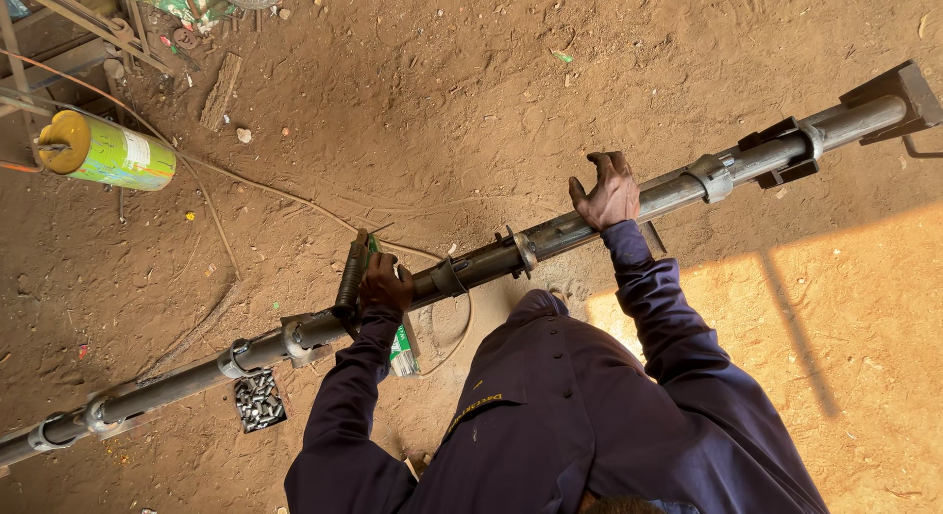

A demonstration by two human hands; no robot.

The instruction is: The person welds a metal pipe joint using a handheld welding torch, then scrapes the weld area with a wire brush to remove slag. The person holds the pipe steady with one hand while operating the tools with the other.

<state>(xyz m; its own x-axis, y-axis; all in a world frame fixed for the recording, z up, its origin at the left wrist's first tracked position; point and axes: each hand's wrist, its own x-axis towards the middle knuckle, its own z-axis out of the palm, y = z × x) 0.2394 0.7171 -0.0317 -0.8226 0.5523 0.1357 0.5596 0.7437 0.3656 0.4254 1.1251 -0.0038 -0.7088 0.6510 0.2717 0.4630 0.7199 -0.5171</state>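
A long steel pipe (471, 266) is seen running diagonally across the view, from the lower left edge up to the far right, where its end is fitted into a dark square bracket (899, 91). Several metal ring clamps (714, 177) are set at intervals along its length. The pipe is held above the sandy dirt floor (471, 101). The right hand (607, 193) is laid over the pipe right of its middle, its grip curled partly around the top of the tube with the fingers bent over the far side. The left hand (385, 286) is placed on the pipe left of the middle, its grip closed on a dark hand tool (351, 278) with a green part, which is pressed against the pipe; the exact kind of tool cannot be told. Both arms are covered by the dark blue sleeves (648, 298) of a work garment. On the floor beneath the pipe, near the left hand, a small open box of metal fasteners (258, 401) is set, and a green and white carton (402, 349) lies just beside it to the right. At the far left a green cylinder with a yellow end (103, 150) is seen lying on its side, with a thin cable (265, 190) trailed across the floor from that side toward the pipe. A patch of sunlight is cast on the floor at the right.
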